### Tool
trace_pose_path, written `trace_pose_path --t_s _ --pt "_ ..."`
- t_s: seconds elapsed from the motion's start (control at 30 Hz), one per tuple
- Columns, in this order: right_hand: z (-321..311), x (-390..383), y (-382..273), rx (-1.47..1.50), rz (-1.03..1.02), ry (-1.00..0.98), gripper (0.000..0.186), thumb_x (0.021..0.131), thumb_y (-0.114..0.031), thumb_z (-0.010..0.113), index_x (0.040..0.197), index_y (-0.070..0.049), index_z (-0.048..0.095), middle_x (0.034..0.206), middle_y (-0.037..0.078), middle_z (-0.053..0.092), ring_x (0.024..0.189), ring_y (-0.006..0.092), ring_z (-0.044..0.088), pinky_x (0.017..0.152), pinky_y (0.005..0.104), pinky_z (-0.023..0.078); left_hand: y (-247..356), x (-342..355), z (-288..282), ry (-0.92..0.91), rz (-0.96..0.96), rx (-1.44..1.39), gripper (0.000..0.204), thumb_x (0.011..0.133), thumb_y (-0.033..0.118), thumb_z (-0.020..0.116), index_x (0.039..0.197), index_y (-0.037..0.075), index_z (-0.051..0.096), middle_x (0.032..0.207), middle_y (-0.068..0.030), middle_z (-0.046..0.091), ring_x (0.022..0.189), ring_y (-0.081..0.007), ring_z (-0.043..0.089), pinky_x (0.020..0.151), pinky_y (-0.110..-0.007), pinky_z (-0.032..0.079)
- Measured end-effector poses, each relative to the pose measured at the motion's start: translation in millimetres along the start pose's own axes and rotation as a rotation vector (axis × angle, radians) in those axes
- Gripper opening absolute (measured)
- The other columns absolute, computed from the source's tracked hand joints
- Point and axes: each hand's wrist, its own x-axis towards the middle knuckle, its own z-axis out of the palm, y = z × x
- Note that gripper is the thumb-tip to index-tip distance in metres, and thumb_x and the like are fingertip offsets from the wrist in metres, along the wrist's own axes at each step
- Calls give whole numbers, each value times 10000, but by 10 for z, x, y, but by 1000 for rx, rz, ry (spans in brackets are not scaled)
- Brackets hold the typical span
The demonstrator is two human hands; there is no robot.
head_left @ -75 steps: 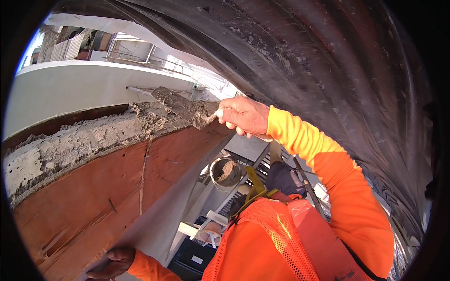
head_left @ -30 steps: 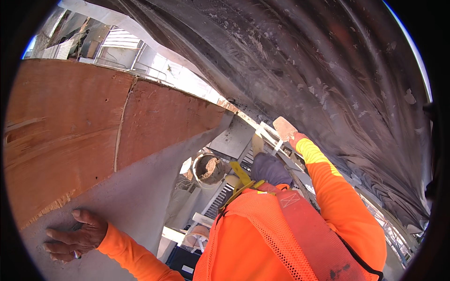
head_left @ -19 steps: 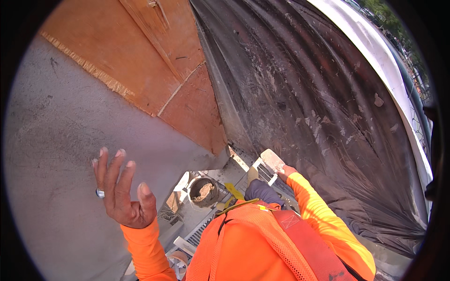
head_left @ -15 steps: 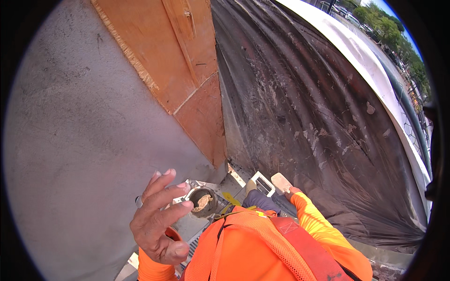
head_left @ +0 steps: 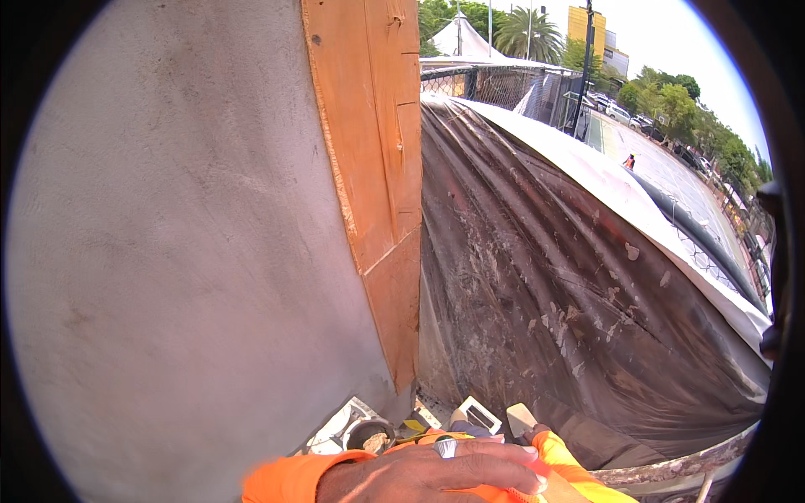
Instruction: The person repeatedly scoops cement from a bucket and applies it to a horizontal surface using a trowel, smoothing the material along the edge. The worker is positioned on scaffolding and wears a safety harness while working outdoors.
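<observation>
One hand, the left (head_left: 428, 471), lies nearest us, its fingers extended and close together; we cannot tell whether they grip anything. Just beyond its fingertips, the right hand (head_left: 537, 431) appears to have its fingers closed round a flat tool (head_left: 520, 417), apart from any surface. Beyond the left knuckles, a bucket (head_left: 359, 431) contains mortar (head_left: 379, 441); we judge that material is left unused. Farther beyond the fingers, the grey wall (head_left: 184, 251) looks evenly coated. The plywood (head_left: 369, 126) beside it runs out of view, so we cannot certify completion there.
</observation>
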Motion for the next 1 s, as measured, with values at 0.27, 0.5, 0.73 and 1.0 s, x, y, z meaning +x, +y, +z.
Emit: trace_pose_path --t_s 0.27,0.5,0.73,1.0 --pt "56 -99 -153 22 -20 5 612 876 -444 677 1300 -3 706 1106 219 778 1020 351 769 935 446 594 -128 -2 148 -194 4 -137 741 1022 625 544 1265 -55 709 1387 -318 613 1413 -492 511 1213 -604 309" --pt "31 -460 -169 131 -8 74 612 845 -490 669 1267 -53 743 1291 238 718 1236 386 678 1057 466 526 -271 23 186 -311 1 -201 751 1013 593 585 1304 -94 677 1442 -346 569 1431 -503 486 1211 -608 307" --pt "5 -1129 -289 127 62 10 648 862 -538 679 1305 -68 728 1351 222 694 1275 373 659 1089 460 513 -380 -333 -87 -71 -260 207 578 946 408 736 1304 -43 683 1428 -270 612 1388 -405 552 1171 -503 395" --pt "532 -1364 100 211 151 -75 638 883 -508 654 1360 -88 706 1414 213 662 1330 369 628 1143 471 478 -2041 -2615 -505 400 -853 737 425 891 237 761 1202 -44 690 1227 -223 707 1000 -329 725 899 -437 580"
